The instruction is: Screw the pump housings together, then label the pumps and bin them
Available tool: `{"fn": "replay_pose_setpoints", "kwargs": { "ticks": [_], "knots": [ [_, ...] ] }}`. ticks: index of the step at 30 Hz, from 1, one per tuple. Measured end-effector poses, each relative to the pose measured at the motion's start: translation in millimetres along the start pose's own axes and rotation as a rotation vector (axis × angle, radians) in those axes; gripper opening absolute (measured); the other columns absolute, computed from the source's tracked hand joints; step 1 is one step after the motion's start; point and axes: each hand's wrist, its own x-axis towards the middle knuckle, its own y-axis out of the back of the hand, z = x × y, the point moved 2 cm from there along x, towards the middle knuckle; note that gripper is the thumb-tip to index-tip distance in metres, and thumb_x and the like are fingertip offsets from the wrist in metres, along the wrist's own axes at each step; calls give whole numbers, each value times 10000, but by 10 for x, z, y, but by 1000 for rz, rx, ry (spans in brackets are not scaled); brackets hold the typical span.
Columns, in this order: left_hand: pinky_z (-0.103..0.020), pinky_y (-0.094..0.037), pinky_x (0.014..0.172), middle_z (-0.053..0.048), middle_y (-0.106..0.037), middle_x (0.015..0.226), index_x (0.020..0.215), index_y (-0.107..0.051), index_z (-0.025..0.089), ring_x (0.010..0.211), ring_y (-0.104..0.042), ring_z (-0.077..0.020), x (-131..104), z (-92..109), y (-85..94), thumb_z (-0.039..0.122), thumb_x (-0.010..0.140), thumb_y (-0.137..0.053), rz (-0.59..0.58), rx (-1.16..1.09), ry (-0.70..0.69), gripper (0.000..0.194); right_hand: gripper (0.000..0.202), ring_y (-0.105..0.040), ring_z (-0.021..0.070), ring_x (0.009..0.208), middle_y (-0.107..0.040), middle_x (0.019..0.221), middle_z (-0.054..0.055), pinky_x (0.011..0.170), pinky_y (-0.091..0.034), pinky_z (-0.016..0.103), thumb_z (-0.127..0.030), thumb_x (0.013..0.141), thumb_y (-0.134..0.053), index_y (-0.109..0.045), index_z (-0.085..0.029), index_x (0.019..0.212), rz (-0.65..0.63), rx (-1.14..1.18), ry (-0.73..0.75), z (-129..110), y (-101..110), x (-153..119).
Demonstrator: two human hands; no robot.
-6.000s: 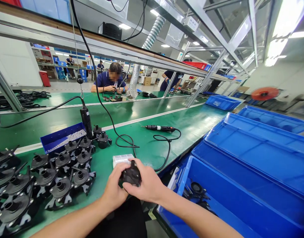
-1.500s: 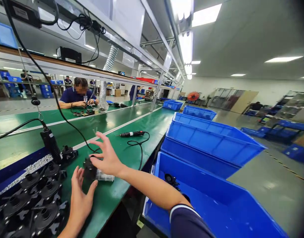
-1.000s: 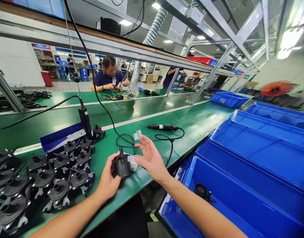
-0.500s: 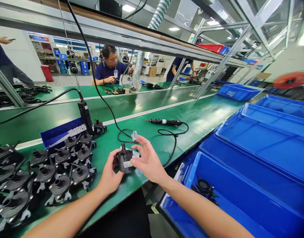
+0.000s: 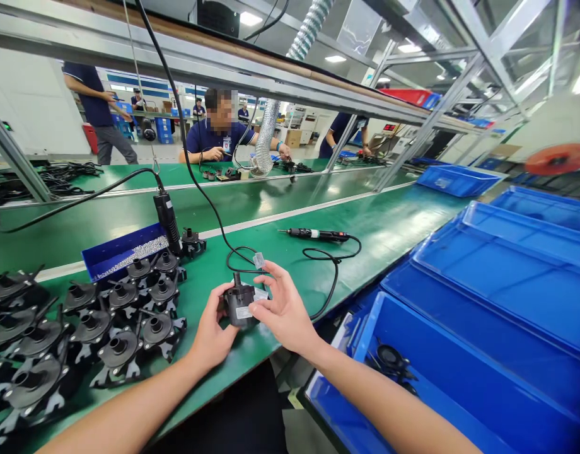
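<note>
In my left hand [image 5: 215, 328] is a small black pump [image 5: 240, 296], a round plastic body with a pipe stub pointing up. My left fingers and thumb wrap around its side. A white label [image 5: 243, 312] lies on the front of the body. The thumb of my right hand [image 5: 287, 309] presses at that label's right end. Another pale label [image 5: 260, 294] shows between my right thumb and fingers. One more small label [image 5: 258, 260] sticks out at the tip of my right index finger.
Rows of black pump assemblies [image 5: 117, 350] cover the bench's left side, near a blue tray of small metal screws [image 5: 139, 255]. One electric screwdriver [image 5: 167, 221] hangs there; another screwdriver [image 5: 316, 234] lies on the green bench [image 5: 394, 221]. Blue bins [image 5: 460, 340] stand right. A co-worker [image 5: 214, 135] sits opposite.
My hands and the pump stay almost the same. The view has shifted slightly. The co-worker opposite has stretched an arm toward dark parts, and a walking person at left has moved right.
</note>
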Motion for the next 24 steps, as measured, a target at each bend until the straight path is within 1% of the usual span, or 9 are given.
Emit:
{"fn": "replay_pose_setpoints", "kwargs": {
  "ticks": [3, 6, 7, 10, 13, 18, 24],
  "knots": [
    [-258, -588, 1046, -73, -562, 1435, 1465, -473, 272, 1299, -611, -159, 4, -2, -6, 228, 901, -741, 1, -5, 0, 626, 790, -470, 147, 1351, -377, 1530, 109, 841, -656, 175, -260, 848, -760, -356, -336, 1523, 10, -72, 47, -23, -26, -33],
    [-258, -583, 1061, -62, -549, 1453, 1471, -461, 294, 1300, -615, -152, 3, -18, -9, 231, 909, -742, -5, -24, 8, 632, 758, -485, 141, 1336, -324, 1578, 96, 840, -665, 183, -249, 857, -745, -377, -350, 1511, 45, -133, 103, -56, -39, -62],
    [-255, -580, 1066, -55, -550, 1452, 1471, -458, 302, 1303, -613, -147, 2, -22, -10, 229, 911, -739, -9, -26, 7, 631, 755, -487, 138, 1332, -326, 1575, 91, 845, -667, 186, -248, 856, -745, -379, -357, 1508, 55, -134, 108, -62, -40, -64],
    [-239, -574, 1065, -43, -558, 1442, 1474, -455, 316, 1312, -601, -136, -1, -21, -10, 218, 915, -730, -17, -16, -4, 630, 793, -489, 134, 1321, -381, 1526, 91, 852, -669, 191, -262, 829, -777, -371, -353, 1505, 42, -65, 46, -48, -35, -37],
    [-227, -576, 1049, -46, -562, 1433, 1472, -460, 307, 1298, -603, -131, 0, -5, -6, 222, 910, -735, -10, -9, -5, 631, 838, -492, 134, 1320, -384, 1531, 91, 839, -665, 183, -274, 793, -811, -364, -342, 1498, 26, -9, -17, -11, -22, 7],
    [-239, -578, 1048, -64, -562, 1438, 1460, -466, 281, 1302, -603, -146, 0, 16, -1, 228, 898, -748, -2, -18, 7, 631, 843, -493, 127, 1315, -388, 1534, 89, 839, -666, 175, -271, 781, -816, -367, -333, 1492, 50, -36, -15, 8, 0, 24],
    [-230, -577, 1039, -55, -559, 1434, 1462, -464, 298, 1294, -602, -139, -11, -5, -6, 215, 901, -742, -2, -15, 3, 632, 813, -503, 123, 1320, -399, 1531, 83, 840, -672, 167, -266, 805, -800, -372, -332, 1493, 56, -69, 11, -21, -22, -4]
  ]
}}
